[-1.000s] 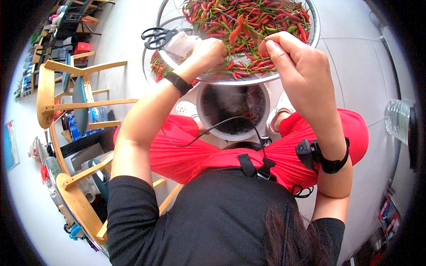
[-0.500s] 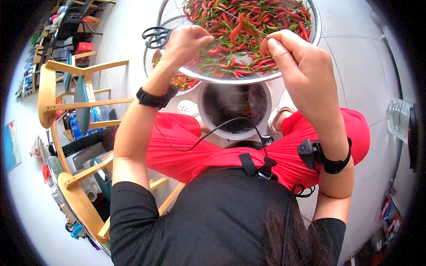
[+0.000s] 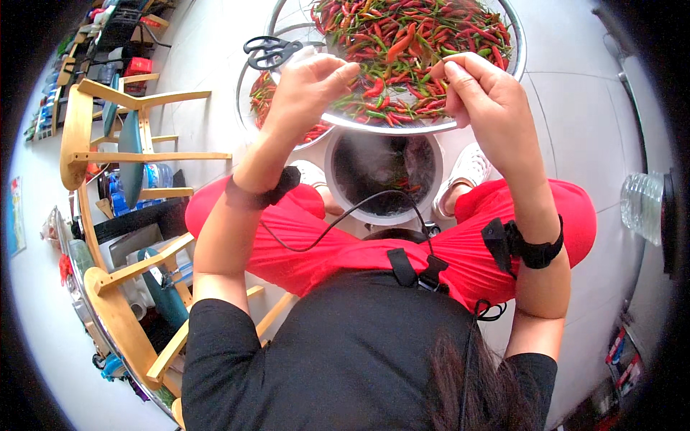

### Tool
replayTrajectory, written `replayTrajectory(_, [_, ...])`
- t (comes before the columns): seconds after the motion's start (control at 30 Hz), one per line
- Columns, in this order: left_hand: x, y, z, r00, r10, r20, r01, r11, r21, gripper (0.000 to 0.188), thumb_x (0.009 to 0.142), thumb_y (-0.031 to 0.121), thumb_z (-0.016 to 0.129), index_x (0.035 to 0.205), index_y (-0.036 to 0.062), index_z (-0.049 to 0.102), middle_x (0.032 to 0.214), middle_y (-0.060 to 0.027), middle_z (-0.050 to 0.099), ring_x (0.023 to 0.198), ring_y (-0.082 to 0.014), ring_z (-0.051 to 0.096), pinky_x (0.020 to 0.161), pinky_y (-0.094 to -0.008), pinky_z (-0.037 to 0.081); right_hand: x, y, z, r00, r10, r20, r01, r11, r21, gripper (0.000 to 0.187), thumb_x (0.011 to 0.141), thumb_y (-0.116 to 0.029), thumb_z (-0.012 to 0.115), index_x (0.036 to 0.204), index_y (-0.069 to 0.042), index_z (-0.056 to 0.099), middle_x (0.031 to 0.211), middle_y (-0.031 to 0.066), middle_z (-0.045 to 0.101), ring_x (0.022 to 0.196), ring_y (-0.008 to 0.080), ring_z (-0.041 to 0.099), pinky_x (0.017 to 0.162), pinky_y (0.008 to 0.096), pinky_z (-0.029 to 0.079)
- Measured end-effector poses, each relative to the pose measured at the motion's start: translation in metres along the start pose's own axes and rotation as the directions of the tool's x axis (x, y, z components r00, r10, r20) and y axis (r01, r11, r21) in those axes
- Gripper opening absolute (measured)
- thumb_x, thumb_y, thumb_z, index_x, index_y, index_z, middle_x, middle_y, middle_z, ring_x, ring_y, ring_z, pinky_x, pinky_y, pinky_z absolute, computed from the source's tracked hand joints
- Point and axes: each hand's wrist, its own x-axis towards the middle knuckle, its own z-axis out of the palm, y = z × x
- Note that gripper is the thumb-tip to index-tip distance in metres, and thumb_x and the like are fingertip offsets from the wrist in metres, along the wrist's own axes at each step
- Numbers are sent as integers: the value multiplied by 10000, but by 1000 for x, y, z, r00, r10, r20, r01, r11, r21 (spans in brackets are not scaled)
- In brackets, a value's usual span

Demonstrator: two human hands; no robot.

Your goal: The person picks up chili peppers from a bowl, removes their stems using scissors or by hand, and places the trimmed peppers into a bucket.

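My right hand [image 3: 485, 90] is pinched at the right side of a round sieve tray [image 3: 519, 57]. From its fingertips a larger-looking orange-red chili pepper [image 3: 401, 44] seems to hang out to the left, above the heap of red and green chili peppers [image 3: 431, 25]. My left hand [image 3: 313, 86] has thumb and forefinger pressed together over the tray's left rim; anything between them is too small to make out. Just beyond it are the black handles of scissors [image 3: 269, 52].
Below the tray, between my shoes, stands a round white-rimmed bucket [image 3: 329, 169] with dark contents. A second tray of chilies [image 3: 260, 97] is partly covered at the left. Wooden chairs [image 3: 75, 144] stand at my left, a clear plastic bottle [image 3: 642, 207] at far right.
My left hand has shifted slightly right and down, its wrist turning. My right hand has barely moved, and the larger chili pepper now appears a little nearer to it.
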Motion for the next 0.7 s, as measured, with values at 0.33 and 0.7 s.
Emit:
replayTrajectory(0.33, [-1,-22,2,988,130,-83,-76,878,472,324,908,345,755,928,23,782,755,-60,743,677,-97,680,626,-262,519,-3,-4,0,1000,-13,1,13,1000,-2,249,1011,-185,545,1000,-3,714,667,50,627,619,112,598,589,292,473])
replayTrajectory(0.7, [-21,3,-8,982,-173,73,182,974,-138,305,947,310,731,926,7,744,765,-10,674,711,-74,609,673,-228,483,-6,-3,-4,997,-73,8,74,997,-26,248,1035,-186,526,1038,-13,704,675,5,573,606,78,523,562,238,411])
